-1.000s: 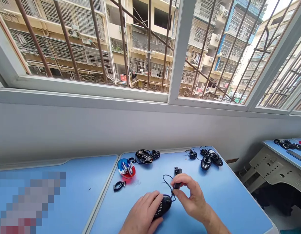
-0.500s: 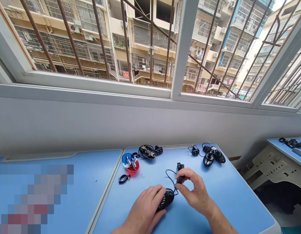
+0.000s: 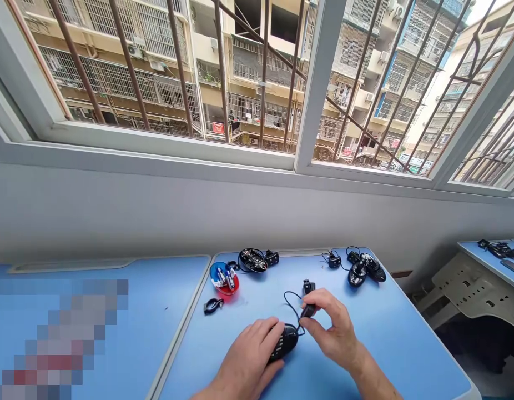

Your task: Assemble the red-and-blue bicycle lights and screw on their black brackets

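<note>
My left hand is curled round a black oval housing with light slots on its face, pressed to the blue table. A thin black cable loops out of its far end. Between the thumb and forefinger of my right hand is a small black block, close to where the cable leaves the housing. Just beyond those fingertips stands another small black part; whether it joins the block I cannot tell.
Left on the table are a blue-and-red shell holding batteries and a black ring clamp. An open black housing lies at the back. Black housings and a cabled black box sit at back right.
The whole view has shifted slightly. Both hands keep their hold on the black housing and the small block, with hardly any movement.
</note>
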The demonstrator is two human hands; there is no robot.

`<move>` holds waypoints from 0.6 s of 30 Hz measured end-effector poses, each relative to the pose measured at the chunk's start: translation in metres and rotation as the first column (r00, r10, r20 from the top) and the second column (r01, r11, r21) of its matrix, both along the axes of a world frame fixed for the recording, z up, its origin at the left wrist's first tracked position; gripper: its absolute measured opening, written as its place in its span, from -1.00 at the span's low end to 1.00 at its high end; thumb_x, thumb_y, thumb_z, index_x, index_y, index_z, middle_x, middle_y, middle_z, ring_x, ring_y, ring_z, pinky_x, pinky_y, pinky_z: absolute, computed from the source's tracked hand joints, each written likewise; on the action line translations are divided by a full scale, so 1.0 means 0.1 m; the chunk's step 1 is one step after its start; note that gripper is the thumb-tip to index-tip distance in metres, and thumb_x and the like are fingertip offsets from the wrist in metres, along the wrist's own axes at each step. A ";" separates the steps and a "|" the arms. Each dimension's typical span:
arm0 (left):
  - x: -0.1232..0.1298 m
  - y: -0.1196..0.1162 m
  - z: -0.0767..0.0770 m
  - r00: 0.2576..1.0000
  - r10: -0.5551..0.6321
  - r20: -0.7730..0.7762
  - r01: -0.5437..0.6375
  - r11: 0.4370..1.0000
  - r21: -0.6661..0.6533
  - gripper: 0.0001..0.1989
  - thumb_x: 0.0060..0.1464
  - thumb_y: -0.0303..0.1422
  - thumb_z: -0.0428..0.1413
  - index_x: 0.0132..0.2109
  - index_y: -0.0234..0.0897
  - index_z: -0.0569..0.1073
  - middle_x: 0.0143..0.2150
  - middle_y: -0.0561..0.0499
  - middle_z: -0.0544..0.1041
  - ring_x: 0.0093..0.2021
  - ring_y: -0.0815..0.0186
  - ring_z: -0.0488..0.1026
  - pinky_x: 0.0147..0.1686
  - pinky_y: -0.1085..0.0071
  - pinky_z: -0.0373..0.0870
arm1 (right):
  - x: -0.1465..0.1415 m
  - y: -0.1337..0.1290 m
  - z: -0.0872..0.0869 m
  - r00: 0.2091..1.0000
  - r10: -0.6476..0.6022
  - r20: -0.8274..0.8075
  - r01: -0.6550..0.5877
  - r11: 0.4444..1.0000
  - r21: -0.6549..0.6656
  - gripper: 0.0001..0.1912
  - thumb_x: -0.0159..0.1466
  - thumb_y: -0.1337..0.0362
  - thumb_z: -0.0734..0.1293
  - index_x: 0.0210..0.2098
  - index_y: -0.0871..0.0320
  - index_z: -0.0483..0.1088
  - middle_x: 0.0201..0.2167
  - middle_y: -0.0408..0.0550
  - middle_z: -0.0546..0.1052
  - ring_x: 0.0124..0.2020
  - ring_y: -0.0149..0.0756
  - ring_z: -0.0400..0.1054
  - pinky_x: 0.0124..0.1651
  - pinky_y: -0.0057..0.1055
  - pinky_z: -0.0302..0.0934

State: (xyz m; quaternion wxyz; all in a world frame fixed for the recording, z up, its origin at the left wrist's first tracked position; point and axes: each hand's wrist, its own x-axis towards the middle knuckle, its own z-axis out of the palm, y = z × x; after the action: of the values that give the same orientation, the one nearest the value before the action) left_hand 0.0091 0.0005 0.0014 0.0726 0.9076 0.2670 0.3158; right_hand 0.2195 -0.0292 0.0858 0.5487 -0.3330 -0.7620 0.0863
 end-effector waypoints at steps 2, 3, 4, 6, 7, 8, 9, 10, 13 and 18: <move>0.00 0.00 0.02 1.000 -0.004 -0.006 0.004 1.000 -0.007 -0.42 0.01 -0.51 0.06 0.20 -0.18 0.18 0.07 -0.16 0.44 -0.10 0.05 0.44 -0.16 0.16 0.46 | 0.00 -0.02 0.02 0.999 0.047 -0.004 -0.047 0.999 -0.025 -0.60 0.29 0.44 0.25 0.09 0.01 0.26 -0.27 -0.05 0.52 -0.34 -0.29 0.36 -0.31 -0.32 0.34; 0.00 0.00 0.03 1.000 -0.005 -0.005 0.005 1.000 -0.009 -0.43 0.01 -0.51 0.06 0.20 -0.18 0.19 0.07 -0.16 0.45 -0.10 0.06 0.45 -0.16 0.17 0.46 | -0.01 -0.03 0.04 0.998 0.070 -0.009 -0.070 0.997 -0.032 -0.59 0.29 0.46 0.23 0.10 0.02 0.25 -0.25 -0.04 0.53 -0.32 -0.29 0.37 -0.31 -0.33 0.35; 0.00 0.00 0.04 1.000 -0.004 -0.002 0.004 1.000 -0.010 -0.44 0.02 -0.50 0.06 0.19 -0.18 0.20 0.06 -0.16 0.45 -0.10 0.06 0.45 -0.17 0.18 0.46 | -0.02 -0.04 0.04 0.996 0.084 -0.016 -0.084 0.996 -0.033 -0.58 0.29 0.46 0.22 0.10 0.02 0.25 -0.25 -0.04 0.54 -0.31 -0.28 0.38 -0.31 -0.34 0.36; 0.00 0.00 0.05 1.000 0.000 0.007 0.000 1.000 -0.009 -0.45 0.03 -0.50 0.05 0.18 -0.18 0.21 0.06 -0.15 0.46 -0.12 0.08 0.46 -0.18 0.20 0.46 | -0.04 -0.06 0.05 0.996 0.080 -0.023 -0.081 0.996 -0.028 -0.61 0.29 0.46 0.20 0.08 0.03 0.26 -0.23 -0.02 0.54 -0.28 -0.26 0.40 -0.31 -0.34 0.36; 0.00 0.00 0.05 1.000 0.002 0.010 -0.002 1.000 -0.011 -0.46 0.03 -0.50 0.05 0.18 -0.17 0.21 0.05 -0.15 0.46 -0.12 0.08 0.46 -0.18 0.20 0.46 | -0.05 -0.06 0.05 0.998 0.064 -0.020 -0.065 0.998 -0.023 -0.64 0.29 0.44 0.21 0.06 0.03 0.27 -0.23 -0.01 0.53 -0.27 -0.25 0.39 -0.31 -0.32 0.36; 0.00 -0.01 0.05 1.000 0.002 0.011 -0.002 1.000 -0.013 -0.46 0.03 -0.50 0.06 0.18 -0.17 0.21 0.05 -0.14 0.46 -0.13 0.08 0.46 -0.18 0.20 0.46 | -0.05 -0.05 0.04 0.999 0.040 -0.015 -0.040 0.999 -0.016 -0.67 0.29 0.41 0.23 0.03 0.04 0.28 -0.23 -0.01 0.52 -0.27 -0.24 0.38 -0.31 -0.30 0.35; 0.00 -0.01 0.06 1.000 0.001 0.011 0.000 1.000 -0.014 -0.45 0.03 -0.50 0.06 0.18 -0.17 0.21 0.04 -0.14 0.47 -0.13 0.08 0.46 -0.18 0.20 0.46 | -0.06 -0.04 0.03 1.000 0.014 -0.012 -0.014 1.000 -0.007 -0.69 0.29 0.37 0.26 0.02 0.04 0.28 -0.25 -0.01 0.50 -0.29 -0.23 0.37 -0.32 -0.30 0.35; 0.00 -0.01 0.06 1.000 -0.001 0.011 0.001 1.000 -0.014 -0.44 0.02 -0.51 0.06 0.19 -0.16 0.21 0.05 -0.14 0.46 -0.12 0.08 0.46 -0.18 0.20 0.46 | -0.06 -0.03 0.03 1.000 -0.009 -0.010 0.009 1.000 0.001 -0.71 0.28 0.34 0.28 0.00 0.04 0.29 -0.27 -0.02 0.48 -0.30 -0.24 0.35 -0.34 -0.31 0.34; 0.00 -0.01 0.06 1.000 -0.001 0.009 0.001 1.000 -0.011 -0.43 0.02 -0.52 0.06 0.19 -0.16 0.20 0.06 -0.14 0.46 -0.11 0.08 0.46 -0.17 0.20 0.46 | -0.04 -0.01 0.01 0.999 -0.047 -0.009 0.047 0.999 0.019 -0.72 0.27 0.34 0.32 -0.03 0.02 0.29 -0.34 -0.07 0.44 -0.36 -0.28 0.29 -0.42 -0.37 0.30; 0.00 -0.01 0.10 1.000 -0.001 0.004 0.001 0.999 -0.033 -0.44 0.00 -0.52 0.07 0.17 -0.17 0.23 0.05 -0.13 0.46 -0.11 0.08 0.46 -0.16 0.21 0.46 | -0.03 -0.05 0.03 0.999 0.045 -0.020 -0.046 0.998 -0.037 -0.61 0.27 0.47 0.24 0.05 0.01 0.26 -0.26 -0.05 0.51 -0.33 -0.29 0.34 -0.31 -0.34 0.34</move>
State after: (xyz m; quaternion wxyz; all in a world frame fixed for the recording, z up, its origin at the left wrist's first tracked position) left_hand 0.0093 -0.0008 0.0110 0.0881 0.9058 0.2715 0.3133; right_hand 0.2165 -0.0339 0.0887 0.5475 -0.3249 -0.7623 0.1162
